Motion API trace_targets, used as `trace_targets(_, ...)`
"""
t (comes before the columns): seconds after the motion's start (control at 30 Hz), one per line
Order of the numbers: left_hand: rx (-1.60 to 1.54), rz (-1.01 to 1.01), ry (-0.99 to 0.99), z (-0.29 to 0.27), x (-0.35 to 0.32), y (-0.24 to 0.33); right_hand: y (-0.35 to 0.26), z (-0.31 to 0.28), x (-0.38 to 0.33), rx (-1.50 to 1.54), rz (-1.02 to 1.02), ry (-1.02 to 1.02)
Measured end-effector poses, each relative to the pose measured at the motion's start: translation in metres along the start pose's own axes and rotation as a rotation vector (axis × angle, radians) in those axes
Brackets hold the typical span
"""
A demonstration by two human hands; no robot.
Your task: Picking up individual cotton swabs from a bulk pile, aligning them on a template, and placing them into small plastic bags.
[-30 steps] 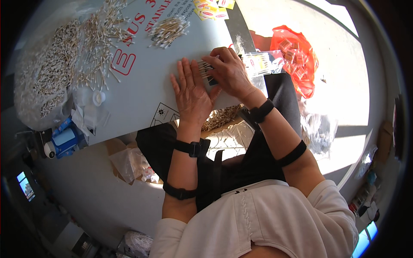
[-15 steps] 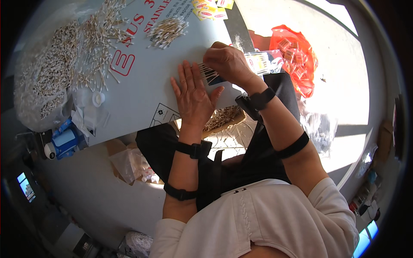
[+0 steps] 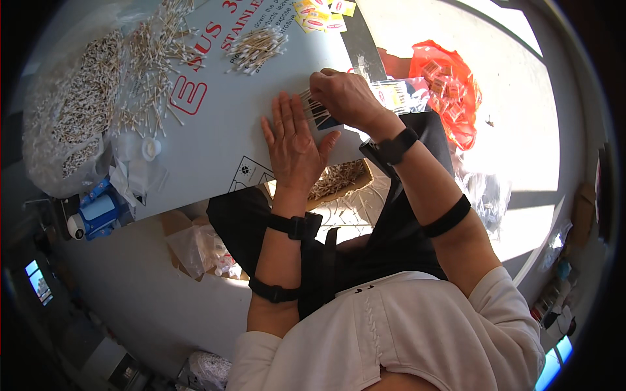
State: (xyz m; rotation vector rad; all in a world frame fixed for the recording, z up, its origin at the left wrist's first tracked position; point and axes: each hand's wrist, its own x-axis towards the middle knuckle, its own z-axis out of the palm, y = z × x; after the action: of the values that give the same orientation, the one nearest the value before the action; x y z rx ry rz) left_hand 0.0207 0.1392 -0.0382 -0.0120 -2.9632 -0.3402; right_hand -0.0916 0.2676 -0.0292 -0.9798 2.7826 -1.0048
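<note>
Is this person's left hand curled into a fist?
No, the left hand lies outstretched, palm down, on the grey table.

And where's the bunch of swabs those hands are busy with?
In the head view's upper middle, the bunch of swabs lies just right of the left hand, partly hidden by the right hand.

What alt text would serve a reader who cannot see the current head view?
A person's right hand curls over fanned cotton swabs on a grey table, the left hand lying flat beside them; more swabs lie farther left, some in a clear bag.
</note>
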Motion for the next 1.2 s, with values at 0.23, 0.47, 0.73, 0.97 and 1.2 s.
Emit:
trace_targets(0.23,-0.002,-0.01,-0.005,0.002,-0.001,0.001,0.003,-0.002,-0.001,0.049,0.025,0.048)
trace_targets(0.47,0.002,-0.02,-0.008,0.002,0.0,0.002,0.005,-0.002,-0.006,0.124,-0.017,0.066)
trace_targets(0.73,0.006,0.045,-0.011,-0.003,0.001,-0.003,0.003,-0.003,-0.006,0.137,0.007,0.053)
trace_targets(0.97,0.019,0.075,-0.033,-0.005,0.002,-0.005,0.002,0.004,-0.015,0.368,0.114,0.256)
trace_targets(1.2,-0.443,0.01,0.12,0.002,0.011,-0.014,-0.013,0.025,-0.035,0.823,0.235,0.449)
